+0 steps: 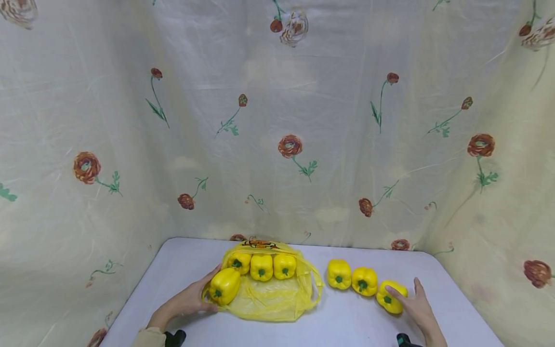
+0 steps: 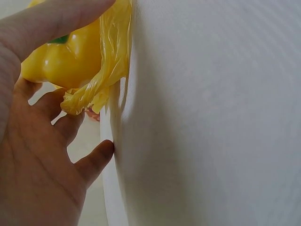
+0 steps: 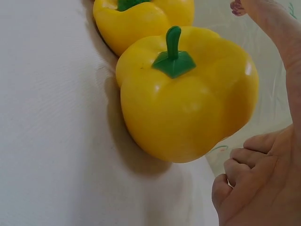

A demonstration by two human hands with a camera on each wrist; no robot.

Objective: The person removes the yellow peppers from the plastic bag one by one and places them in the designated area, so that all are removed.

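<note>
A see-through yellow plastic bag lies on the table with several yellow bell peppers in it. My left hand curves its fingers and thumb round the bell pepper at the bag's left side. In the left wrist view, the thumb crosses in front of that pepper, and a twisted strip of the bag hangs by the fingers. On the right, my right hand spreads its thumb and fingers beside the nearest loose bell pepper. That pepper's green stem points up in the right wrist view.
Two more loose bell peppers continue the slanting row between the bag and my right hand. A white cloth covers the table. Flower-printed curtains enclose the back and both sides. The bag's handle points right.
</note>
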